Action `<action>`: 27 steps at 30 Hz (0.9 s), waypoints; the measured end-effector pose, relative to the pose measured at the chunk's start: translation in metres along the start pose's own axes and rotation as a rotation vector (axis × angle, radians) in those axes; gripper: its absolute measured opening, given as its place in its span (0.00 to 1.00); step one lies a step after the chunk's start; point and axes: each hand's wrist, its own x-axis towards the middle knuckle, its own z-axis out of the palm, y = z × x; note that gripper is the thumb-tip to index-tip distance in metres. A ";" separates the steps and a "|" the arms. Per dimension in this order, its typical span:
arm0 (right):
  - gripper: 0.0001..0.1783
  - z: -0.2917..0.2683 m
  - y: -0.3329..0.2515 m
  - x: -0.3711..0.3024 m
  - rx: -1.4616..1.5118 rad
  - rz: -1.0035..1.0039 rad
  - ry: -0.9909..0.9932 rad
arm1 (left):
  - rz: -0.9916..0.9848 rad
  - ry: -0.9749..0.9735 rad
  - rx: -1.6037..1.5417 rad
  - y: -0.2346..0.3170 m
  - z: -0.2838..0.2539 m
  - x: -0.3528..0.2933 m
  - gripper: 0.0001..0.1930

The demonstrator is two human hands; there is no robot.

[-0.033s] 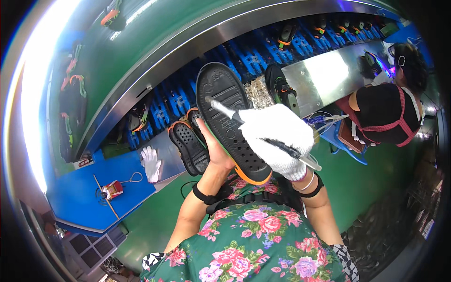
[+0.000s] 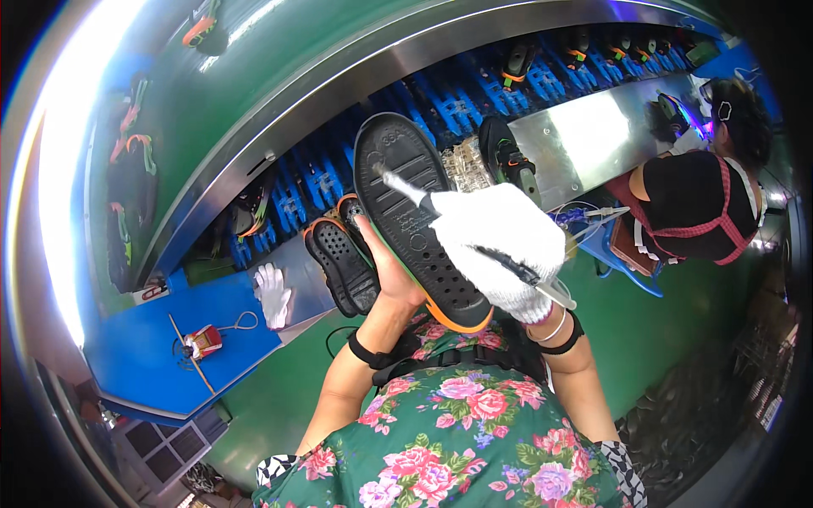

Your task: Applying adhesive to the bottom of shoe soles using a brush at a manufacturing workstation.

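My left hand is bare and closed around the edge of a black shoe sole with an orange rim at its near end. The sole is tilted up, its inner face with ridges and small holes toward me. In a white knit glove, my right hand grips a slim brush. The brush's tip rests on or just over the upper part of the sole; which of the two, I cannot tell. Just left of my left hand, more black soles with orange rims lie on the metal ledge.
Beyond the ledge runs a conveyor of blue racks carrying shoes. A black shoe stands at its edge. On the left, a blue table holds a small red container, near a white glove. A co-worker sits at right.
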 end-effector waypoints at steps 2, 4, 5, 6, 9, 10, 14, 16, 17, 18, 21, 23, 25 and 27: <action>0.11 0.003 0.000 0.004 -0.021 -0.009 0.008 | 0.011 -0.037 -0.007 -0.003 -0.003 -0.001 0.49; 0.12 0.002 0.002 0.006 -0.075 -0.021 -0.003 | -0.010 -0.032 0.031 -0.011 0.010 0.000 0.50; 0.12 0.004 0.004 0.005 -0.096 -0.029 -0.020 | 0.016 0.331 0.541 -0.024 0.028 -0.004 0.52; 0.12 0.008 0.005 0.003 -0.102 -0.039 -0.036 | 0.021 0.329 0.546 -0.028 0.025 -0.005 0.52; 0.13 0.014 0.003 -0.004 -0.098 -0.056 -0.040 | -0.042 0.367 0.737 -0.026 0.019 -0.008 0.56; 0.13 0.015 -0.003 -0.003 -0.077 -0.057 -0.021 | -0.055 -0.173 0.040 -0.018 -0.034 -0.015 0.57; 0.14 0.003 -0.006 0.007 -0.158 -0.028 0.117 | 0.036 0.332 0.546 -0.022 -0.002 -0.011 0.51; 0.14 0.000 -0.009 0.012 -0.242 -0.049 0.125 | 0.078 0.357 0.570 -0.028 0.003 -0.010 0.52; 0.14 0.002 -0.008 0.013 -0.259 -0.063 0.084 | 0.064 0.330 0.595 -0.025 -0.001 -0.011 0.52; 0.14 0.004 -0.008 0.009 -0.275 -0.074 0.040 | 0.044 0.303 0.619 -0.021 -0.008 -0.011 0.52; 0.24 0.015 0.003 -0.008 -0.146 -0.094 -0.116 | -0.004 0.261 0.686 -0.005 -0.075 -0.022 0.52; 0.21 0.016 0.007 -0.005 0.006 -0.102 -0.064 | -0.006 0.278 0.813 0.011 -0.125 -0.035 0.55; 0.19 0.018 0.014 -0.022 0.060 0.030 0.049 | -0.035 0.271 0.827 0.009 -0.125 -0.032 0.56; 0.19 0.047 0.008 -0.027 0.208 0.270 0.121 | -0.052 0.277 0.809 0.008 -0.116 -0.030 0.56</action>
